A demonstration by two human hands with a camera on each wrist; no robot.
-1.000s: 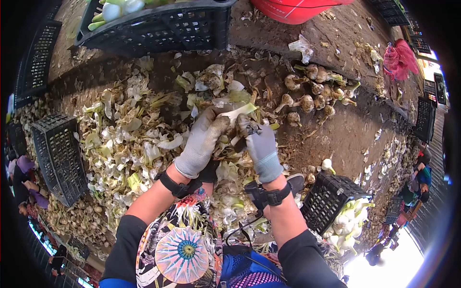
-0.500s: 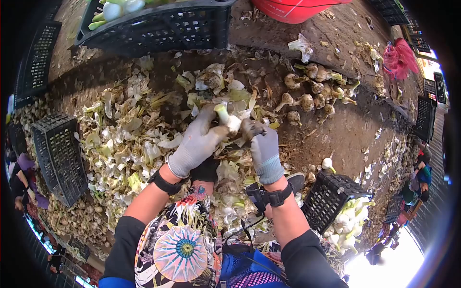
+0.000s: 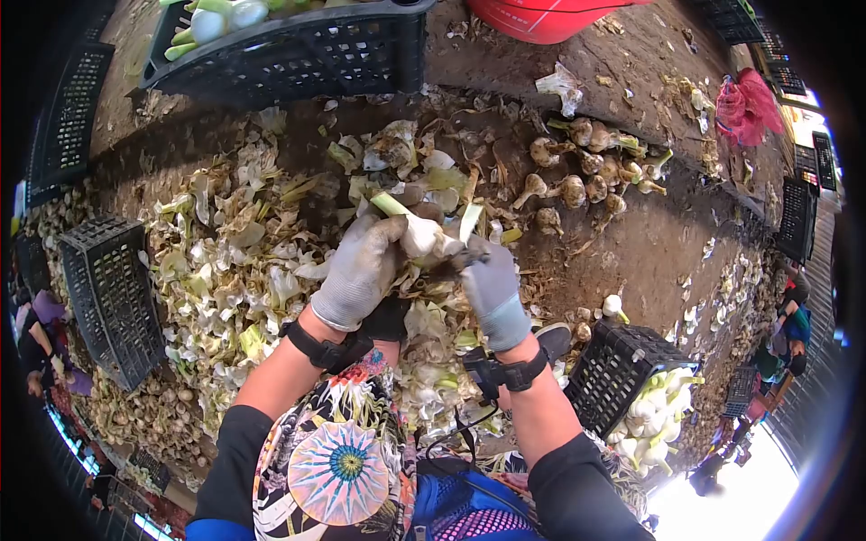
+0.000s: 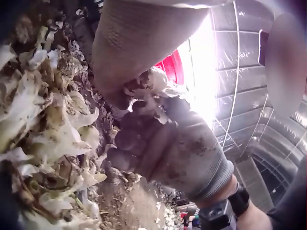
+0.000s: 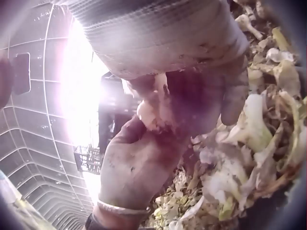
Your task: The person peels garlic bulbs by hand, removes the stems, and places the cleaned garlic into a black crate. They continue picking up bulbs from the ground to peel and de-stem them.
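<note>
Between both gloved hands is a white garlic bulb [image 3: 420,236] with its pale green stalk, pointing up and left in the head view. My left hand [image 3: 359,275] grips it by the stalk side, thumb along the bulb. My right hand [image 3: 493,287], fingers curled and glove tips darkened, pinches at the root end. A pale strip of leaf [image 3: 470,222] stands up beside the right fingers. In the right wrist view the garlic [image 5: 149,112] shows partly between the gloves. I cannot tell whether the right fingers also hide a small tool.
Peeled skins [image 3: 244,243] cover the ground to the left. Several untrimmed garlic bulbs [image 3: 595,167] lie at the right. A black crate [image 3: 307,59] and a red bucket [image 3: 532,16] stand ahead. Another crate [image 3: 613,370], tipped, spills white garlic [image 3: 651,419]. One more crate [image 3: 113,298] stands left.
The garlic has been turned in the left hand: its stalk pointed right, then up, and now up and left. The right fingers have stayed close to the bulb.
</note>
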